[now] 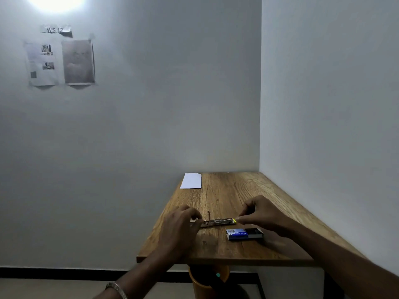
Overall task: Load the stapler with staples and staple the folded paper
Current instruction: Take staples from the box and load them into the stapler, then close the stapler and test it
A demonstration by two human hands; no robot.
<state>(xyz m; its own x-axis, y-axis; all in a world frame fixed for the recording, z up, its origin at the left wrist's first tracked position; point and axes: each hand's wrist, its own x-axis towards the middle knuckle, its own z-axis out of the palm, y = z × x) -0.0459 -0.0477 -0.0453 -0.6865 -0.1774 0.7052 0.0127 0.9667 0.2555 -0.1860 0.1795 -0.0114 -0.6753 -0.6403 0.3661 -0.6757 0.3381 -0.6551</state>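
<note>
A metal stapler (216, 222) lies opened out flat on the wooden table (237, 190), with a yellow tip at its right end. My left hand (181, 223) grips the stapler's left end. My right hand (259, 214) pinches the yellow right end; whether it holds staples is too small to tell. A blue staple box (245, 233), slid open, lies just in front of my right hand. The folded white paper (191, 180) rests at the table's far left corner, apart from both hands.
The table stands in a corner, with a wall along its far edge and another along its right side. Sheets of paper (60, 61) are taped on the wall at upper left. An orange bin (207, 279) stands under the table's front edge.
</note>
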